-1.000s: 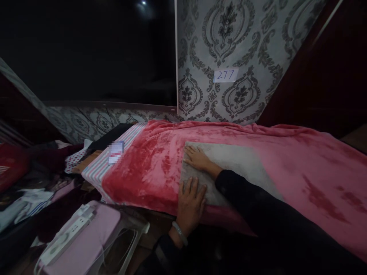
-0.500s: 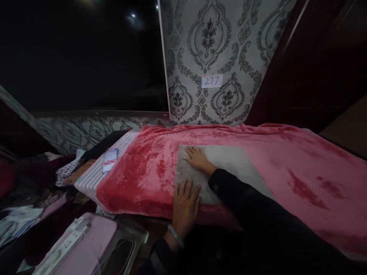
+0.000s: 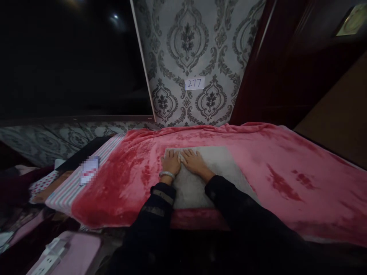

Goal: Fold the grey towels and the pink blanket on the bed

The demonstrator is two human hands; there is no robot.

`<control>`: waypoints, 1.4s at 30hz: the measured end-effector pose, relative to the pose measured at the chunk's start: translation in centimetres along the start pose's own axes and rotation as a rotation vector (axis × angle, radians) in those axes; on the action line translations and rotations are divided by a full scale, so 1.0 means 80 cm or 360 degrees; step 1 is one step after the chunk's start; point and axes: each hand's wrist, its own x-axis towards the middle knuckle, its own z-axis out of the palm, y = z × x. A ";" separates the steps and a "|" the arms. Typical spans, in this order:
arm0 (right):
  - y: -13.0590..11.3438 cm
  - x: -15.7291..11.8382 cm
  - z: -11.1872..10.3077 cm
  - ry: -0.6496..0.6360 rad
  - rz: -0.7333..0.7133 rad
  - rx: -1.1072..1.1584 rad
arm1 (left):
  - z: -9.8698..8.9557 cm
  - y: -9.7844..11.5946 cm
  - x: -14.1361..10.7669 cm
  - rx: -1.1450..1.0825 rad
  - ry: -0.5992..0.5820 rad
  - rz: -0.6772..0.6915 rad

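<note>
A flat grey cloth (image 3: pixel 195 191), roughly rectangular, lies spread on a red and pink plush blanket (image 3: pixel 137 168). Both hands rest palm down near the cloth's far left corner, almost touching each other. My left hand (image 3: pixel 171 163), with a pale bracelet at the wrist, lies on the left edge with its fingers stretched out. Beside it, my right hand (image 3: pixel 195 161) presses flat on the cloth, fingers spread. Neither hand grips anything. My right sleeve hides part of the cloth's near right side.
A striped cloth edge (image 3: pixel 67 187) with a pixelated packet (image 3: pixel 89 171) on it lies at left. A pink stool (image 3: pixel 82 248) bearing a white power strip (image 3: pixel 48 263) stands lower left. Behind are a large dark screen (image 3: pixel 71 61) and a wall paper tag marked 277 (image 3: pixel 195 83).
My left hand has moved from the cloth's near left edge up to the far left corner, beside my right hand. The camera view has turned slightly right.
</note>
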 end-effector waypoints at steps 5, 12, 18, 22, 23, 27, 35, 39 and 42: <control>0.030 -0.003 -0.006 -0.0012 0.0195 0.0002 | 0.020 -0.011 -0.004 0.0151 0.0046 0.0029; 0.110 -0.039 -0.013 0.0018 0.0601 -0.0078 | 0.017 -0.007 0.001 0.0132 0.0029 0.0024; 0.154 -0.087 -0.011 0.0059 0.0768 -0.0070 | 0.020 -0.009 0.004 0.0075 0.0037 0.0032; 0.164 -0.113 -0.022 -0.0024 0.0895 0.0026 | 0.019 -0.011 0.004 0.0065 -0.0014 0.0017; 0.161 -0.120 -0.026 -0.0028 0.0928 0.0034 | 0.018 -0.011 0.004 0.0062 -0.0023 0.0020; 0.116 -0.142 -0.037 0.0070 0.0823 -0.0008 | 0.008 -0.005 0.005 0.0049 -0.0050 0.0030; 0.001 -0.156 -0.017 -0.0034 0.0242 -0.0040 | -0.015 0.010 -0.058 0.0139 -0.0179 0.0247; 0.002 -0.158 -0.006 0.0034 0.0231 -0.0074 | -0.004 0.001 -0.112 0.0206 -0.0232 0.0348; 0.024 -0.167 -0.006 0.0053 0.0265 -0.0084 | 0.004 -0.004 -0.123 0.0225 -0.0210 0.0325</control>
